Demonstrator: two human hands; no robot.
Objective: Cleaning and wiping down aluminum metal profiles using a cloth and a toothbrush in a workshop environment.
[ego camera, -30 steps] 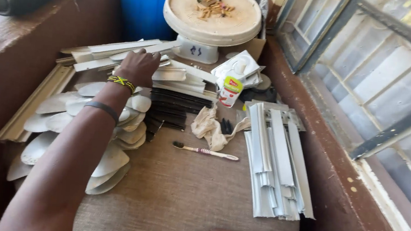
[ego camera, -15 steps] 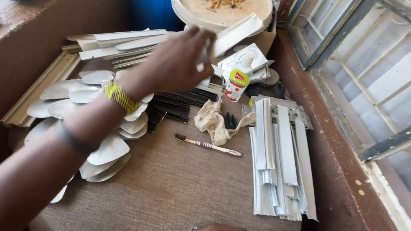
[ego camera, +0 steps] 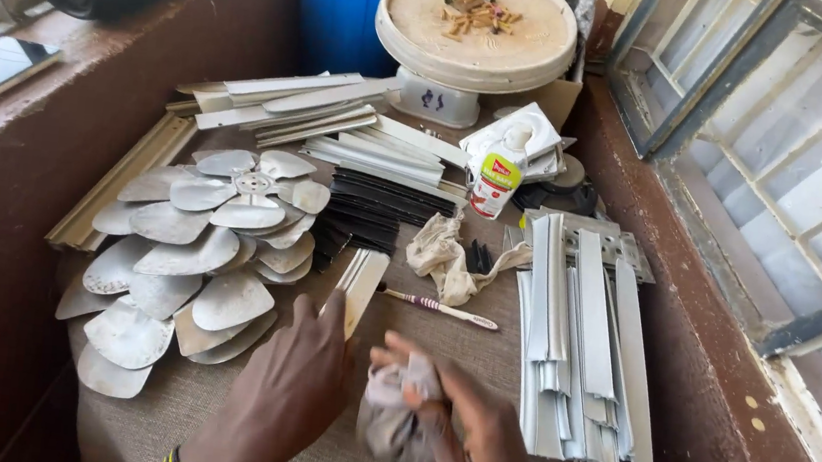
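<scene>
At far left, a heap of silver fan-shaped metal blades (ego camera: 190, 250) lies untouched. Your left hand (ego camera: 290, 390) is closed around the lower end of a flat pale metal strip (ego camera: 358, 288), tilted up over the brown woven table cover (ego camera: 212, 423); your right hand (ego camera: 471, 438) is bunched tight on a crumpled grey-white cloth (ego camera: 396, 410) just beside it. Judging by this, wiping is barely begun: the stack of long pale metal strips (ego camera: 581, 338) at right waits.

I count one white strip (ego camera: 361, 287) in my left grip (ego camera: 290, 390) and one rag (ego camera: 391, 415) in my right grip (ego camera: 466, 437). On the table (ego camera: 215, 393): one toothbrush (ego camera: 439, 308), one glue bottle (ego camera: 497, 174) at twelve o'clock, one crumpled cloth (ego camera: 444, 256), one round tray (ego camera: 476, 26).
</scene>
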